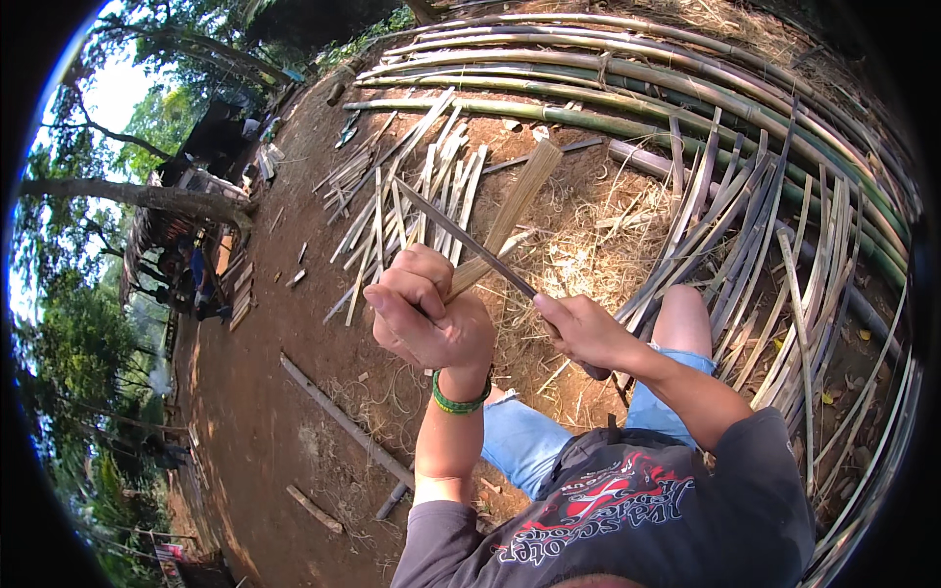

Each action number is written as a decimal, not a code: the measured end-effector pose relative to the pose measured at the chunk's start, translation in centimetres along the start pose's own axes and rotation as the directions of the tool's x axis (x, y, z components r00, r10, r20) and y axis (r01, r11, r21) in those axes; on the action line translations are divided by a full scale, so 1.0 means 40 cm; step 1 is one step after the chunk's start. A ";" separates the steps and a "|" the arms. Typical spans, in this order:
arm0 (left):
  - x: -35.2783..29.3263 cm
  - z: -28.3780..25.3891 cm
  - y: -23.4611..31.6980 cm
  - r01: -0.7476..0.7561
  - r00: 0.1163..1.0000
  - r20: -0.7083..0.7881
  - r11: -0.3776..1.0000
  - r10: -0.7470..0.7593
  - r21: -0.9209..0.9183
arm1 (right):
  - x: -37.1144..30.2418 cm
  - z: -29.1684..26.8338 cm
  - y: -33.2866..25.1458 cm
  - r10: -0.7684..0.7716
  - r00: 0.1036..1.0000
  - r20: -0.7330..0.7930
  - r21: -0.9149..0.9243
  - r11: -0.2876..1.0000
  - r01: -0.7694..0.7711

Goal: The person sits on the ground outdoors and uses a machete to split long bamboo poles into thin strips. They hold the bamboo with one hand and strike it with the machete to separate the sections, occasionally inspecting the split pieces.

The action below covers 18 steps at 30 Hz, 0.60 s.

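Note:
My left hand [428, 309], with a green woven band at its wrist, is closed around the lower end of a flat bamboo slat [518, 201]. The slat slants up and to the right. In my right hand [590, 335] is the handle of a long, narrow-bladed knife [461, 233]. Its blade points up and left and crosses the slat just above my left fist. Whether the edge touches the slat I cannot tell. Pale shavings [588, 255] litter the ground beyond my hands.
Split bamboo strips [446, 186] lie in a loose pile ahead. Long bamboo poles [588, 73] stretch across the far side, and long strips [755, 225] fan out at right. A thin pole [343, 412] lies at left. Another person [203, 274] is at far left.

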<state>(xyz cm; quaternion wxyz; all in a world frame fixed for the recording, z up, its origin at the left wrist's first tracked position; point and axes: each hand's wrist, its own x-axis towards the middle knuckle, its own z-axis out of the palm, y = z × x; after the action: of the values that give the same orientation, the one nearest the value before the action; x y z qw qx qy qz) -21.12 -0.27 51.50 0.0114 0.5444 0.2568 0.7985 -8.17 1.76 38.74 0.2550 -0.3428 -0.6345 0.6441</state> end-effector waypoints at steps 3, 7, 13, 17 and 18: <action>-0.005 -0.006 -0.005 -0.027 1.000 0.012 0.999 0.027 -0.037 | -0.039 0.027 -0.084 -0.295 0.948 -0.115 -0.212 0.940 0.267; -0.013 0.017 -0.003 -0.027 0.999 0.018 0.999 0.028 -0.034 | 0.029 0.007 0.074 -0.374 0.910 -0.182 -0.416 0.867 0.273; 0.001 -0.038 -0.001 -0.021 1.000 -0.014 0.998 0.021 -0.059 | 0.042 0.012 0.032 0.201 0.954 0.224 0.356 0.894 -0.272; -0.014 -0.024 0.004 -0.023 0.999 -0.042 1.000 0.023 0.020 | 0.006 0.051 -0.072 -0.402 0.912 -0.088 -0.199 0.904 0.379; -0.008 -0.015 0.007 -0.030 0.999 -0.037 0.998 0.032 0.049 | 0.019 0.054 -0.039 -0.454 0.882 -0.127 -0.316 0.861 0.398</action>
<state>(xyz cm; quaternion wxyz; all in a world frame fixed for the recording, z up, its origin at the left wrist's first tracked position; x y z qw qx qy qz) -21.43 -0.84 51.16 -0.0193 0.5331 0.2678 0.8023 -10.47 1.07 40.10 0.4020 -0.2881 -0.7511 0.4374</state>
